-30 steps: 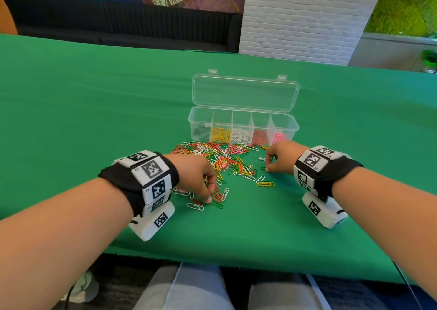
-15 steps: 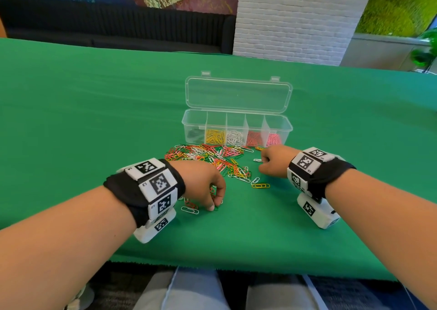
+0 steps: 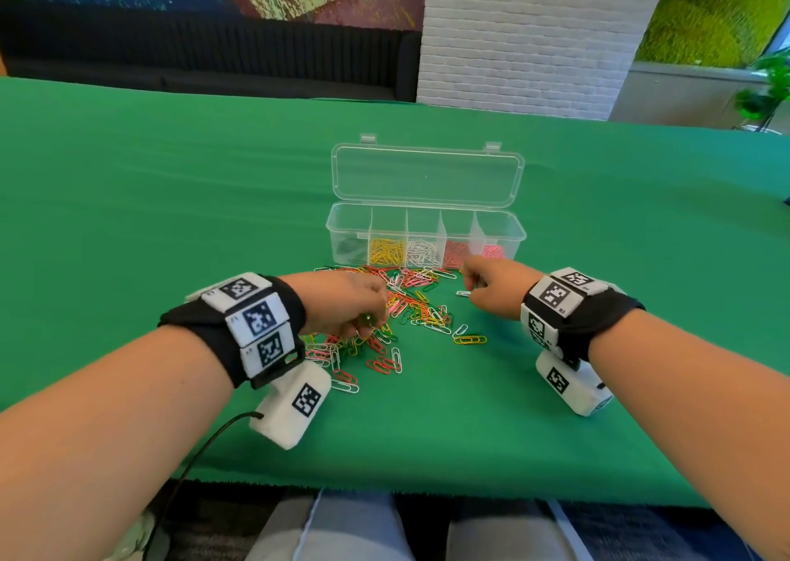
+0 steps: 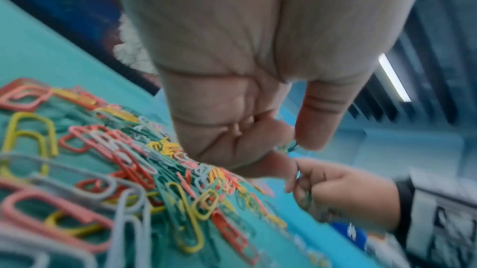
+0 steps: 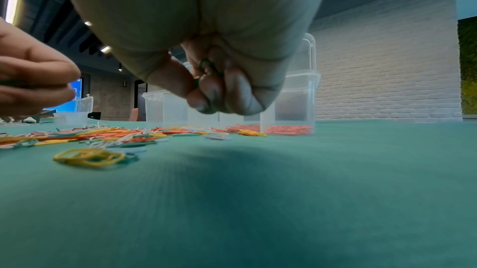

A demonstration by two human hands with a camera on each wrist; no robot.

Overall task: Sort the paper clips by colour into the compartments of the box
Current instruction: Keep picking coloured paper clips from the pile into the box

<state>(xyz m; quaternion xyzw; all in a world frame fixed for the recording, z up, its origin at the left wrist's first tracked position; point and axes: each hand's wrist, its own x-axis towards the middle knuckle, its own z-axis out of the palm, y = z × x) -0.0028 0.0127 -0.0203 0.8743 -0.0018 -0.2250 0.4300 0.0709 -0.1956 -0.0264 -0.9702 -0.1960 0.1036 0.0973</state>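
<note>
A clear box (image 3: 425,235) with its lid open stands on the green table; its compartments hold green, yellow, white, red and pink clips from left to right. A heap of mixed coloured paper clips (image 3: 410,304) lies in front of it. My left hand (image 3: 355,308) hovers over the heap's left part, thumb and fingers pinching green clips (image 4: 290,147). My right hand (image 3: 487,287) is at the heap's right edge, near the box, its fingers curled round green clips (image 5: 206,68). A white clip (image 3: 462,293) lies just by its fingertips.
A few yellow clips (image 3: 469,340) lie apart to the right of the heap, and a white one (image 3: 344,386) near the left wrist camera. The table's front edge (image 3: 427,488) is close to my lap. A white brick pillar (image 3: 534,34) stands behind the table.
My left hand has lifted off the near clips and moved forward over the heap. The right hand has risen slightly and shifted toward the box.
</note>
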